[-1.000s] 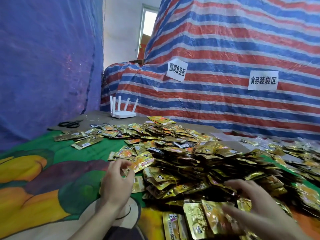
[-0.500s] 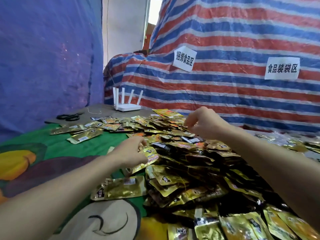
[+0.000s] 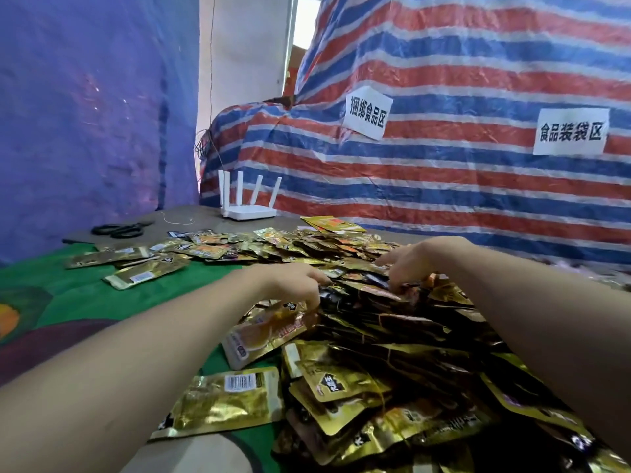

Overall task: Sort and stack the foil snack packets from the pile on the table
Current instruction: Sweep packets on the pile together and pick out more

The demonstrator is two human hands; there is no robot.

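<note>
We stand in a makeshift food-packing workroom. Striped tarpaulin (image 3: 444, 186) and a blue sheet (image 3: 85, 114) serve as walls. One paper sign (image 3: 368, 112) reads 捆绑食品区 and a second paper sign (image 3: 571, 131) reads 食品装袋区 (bundling and bagging zones). A heap of foil snack packets (image 3: 392, 336) covers the table (image 3: 191, 213), with scissors (image 3: 119, 229) nearby.

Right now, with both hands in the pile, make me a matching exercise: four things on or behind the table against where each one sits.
Things: 1 scissors; 2 router; 3 barcode-up packet; 4 paper signs.
Places: A stuck on the striped tarp; B on the green cloth, nearest the camera; C lying leftmost on the bare tabletop; D before the tarp, antennas up.
Pairs: 1-C, 2-D, 3-B, 4-A.
</note>
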